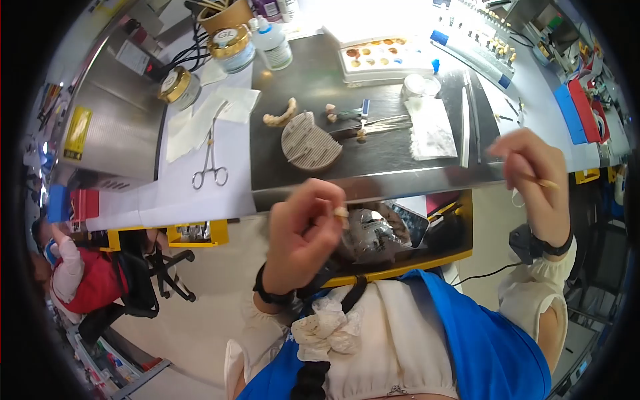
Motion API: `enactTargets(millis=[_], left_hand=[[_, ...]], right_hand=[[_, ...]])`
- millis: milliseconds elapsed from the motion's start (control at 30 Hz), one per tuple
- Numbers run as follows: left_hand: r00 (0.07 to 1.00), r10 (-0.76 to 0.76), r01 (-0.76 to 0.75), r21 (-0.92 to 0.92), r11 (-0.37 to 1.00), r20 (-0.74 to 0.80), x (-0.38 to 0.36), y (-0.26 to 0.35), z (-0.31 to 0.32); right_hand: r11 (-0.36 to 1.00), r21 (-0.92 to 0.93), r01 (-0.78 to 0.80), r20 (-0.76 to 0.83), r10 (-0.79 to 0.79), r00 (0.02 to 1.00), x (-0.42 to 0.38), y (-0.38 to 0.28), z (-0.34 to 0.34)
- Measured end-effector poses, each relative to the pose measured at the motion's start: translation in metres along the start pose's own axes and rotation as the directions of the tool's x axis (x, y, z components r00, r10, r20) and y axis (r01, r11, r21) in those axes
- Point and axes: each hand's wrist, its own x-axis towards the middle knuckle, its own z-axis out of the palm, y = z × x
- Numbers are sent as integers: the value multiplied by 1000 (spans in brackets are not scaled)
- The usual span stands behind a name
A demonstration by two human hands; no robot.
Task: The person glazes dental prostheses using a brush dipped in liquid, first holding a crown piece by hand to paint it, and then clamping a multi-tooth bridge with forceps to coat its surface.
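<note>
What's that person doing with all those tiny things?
The person holds a small off-white piece in the fingertips of the left hand, just in front of the dark metal worktop. The right hand, a bit blurry, holds a thin tan stick well away from the piece, so they aren't touching. On the worktop are a round, beige ridged block and a white tray with brown and orange spots. I can't tell exactly what the little piece is.
</note>
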Motion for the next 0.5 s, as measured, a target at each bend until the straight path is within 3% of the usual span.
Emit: enactTargets(millis=[67,100,133,200,267,300,333,400,467,500], left_hand=[[981,-14,2,-64,998,-194,-12,8,-17],[980,21,-26,-23,999,-198,-19,9,-21],[917,106,-77,89,993,-384,-20,7,-43],[892,131,-117,58,991,-434,-20,5,-77],[800,216,-163,144,976,-560,-19,9,-103],[798,222,-167,150,975,-560,-19,9,-115],[790,201,-168,111,980,-579,-18,8,-127],[780,185,-172,80,982,-598,-16,3,-143],[829,122,-200,-87,976,-545,-15,-2,-154],[852,57,-141,-123,982,-521,-15,-3,-158]], right_hand=[[992,-7,129,181,-125,975,15,-15,11],[994,13,110,281,-109,954,20,-23,21],[996,29,89,378,-93,921,25,-28,34],[957,102,270,412,-288,864,31,-33,69],[938,134,321,478,-345,808,35,-48,98],[888,208,411,367,-460,808,38,-52,121],[855,38,518,384,-491,782,44,-57,142],[802,-157,576,372,-493,787,58,-69,182],[816,-178,550,333,-476,814,70,-77,213],[796,-216,566,272,-507,818,76,-80,227]])
